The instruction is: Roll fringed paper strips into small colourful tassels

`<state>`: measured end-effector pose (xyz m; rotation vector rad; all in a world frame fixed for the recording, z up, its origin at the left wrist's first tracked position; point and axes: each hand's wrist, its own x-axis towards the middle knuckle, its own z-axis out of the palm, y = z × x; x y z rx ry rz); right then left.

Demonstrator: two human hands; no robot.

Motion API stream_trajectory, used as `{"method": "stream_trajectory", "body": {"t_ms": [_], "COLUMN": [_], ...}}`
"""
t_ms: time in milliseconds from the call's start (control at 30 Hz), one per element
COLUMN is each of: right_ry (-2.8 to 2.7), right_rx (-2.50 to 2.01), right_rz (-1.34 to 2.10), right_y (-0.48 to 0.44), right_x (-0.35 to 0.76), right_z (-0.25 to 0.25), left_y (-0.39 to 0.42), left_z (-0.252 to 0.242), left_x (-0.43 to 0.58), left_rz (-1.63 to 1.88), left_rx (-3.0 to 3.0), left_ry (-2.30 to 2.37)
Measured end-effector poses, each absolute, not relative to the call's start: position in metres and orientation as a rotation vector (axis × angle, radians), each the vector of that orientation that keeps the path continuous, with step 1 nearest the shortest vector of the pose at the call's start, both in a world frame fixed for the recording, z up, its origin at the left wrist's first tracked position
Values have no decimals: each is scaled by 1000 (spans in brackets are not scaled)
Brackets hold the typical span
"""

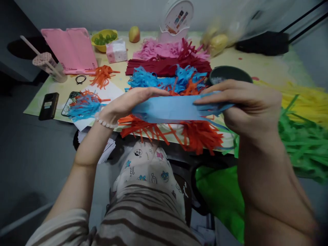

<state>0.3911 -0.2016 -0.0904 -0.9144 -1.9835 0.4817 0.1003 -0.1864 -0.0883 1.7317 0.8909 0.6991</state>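
Note:
A light blue tissue paper strip (169,108) is stretched level between my hands, above the table's front edge. My left hand (128,102) has its left end, with a pale bead bracelet on the wrist; part of these fingers is hidden by the paper. At the other end, where the paper is cut into fringe, my right hand (246,106) pinches it between thumb and fingers. Below and behind the strip lie orange fringed paper (202,136) and blue fringed paper (146,78). A blue-and-orange tassel (85,106) rests left of my left hand.
Dark red (166,66), pink (159,49), yellow (304,99) and green fringed paper (302,140) lie around. A dark bowl (230,73) sits behind my right hand. At left are a phone (48,106), a straw cup (51,66) and a pink case (70,49).

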Motion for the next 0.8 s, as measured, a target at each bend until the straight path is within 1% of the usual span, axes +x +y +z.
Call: {"method": "stream_trajectory", "body": {"t_ms": [100, 233, 333, 433, 533, 700, 800], "right_ry": [-2124, -2480, -2454, -2494, -2558, -2545, -2582], "right_rx": [-844, -737, -849, -990, -1089, -1169, -1105], "right_rz": [452, 594, 650, 645, 718, 584, 478], "right_y": [-197, -183, -173, -166, -163, -162, -161], "right_x": [402, 426, 421, 394, 371, 367, 368], "right_z": [-83, -70, -66, -74, -83, -79, -73], "left_y": [-185, -181, -181, -181, -181, -176, -172], "left_z": [-90, -87, -81, -76, -77, -87, -84], "left_x": [108, 111, 112, 114, 113, 111, 112], "left_rz": [577, 548, 544, 509, 546, 634, 585], "left_rx": [1630, 1851, 1959, 2002, 2022, 2048, 2056], "left_ry": [931, 1053, 1115, 1130, 1178, 1252, 1198]}}
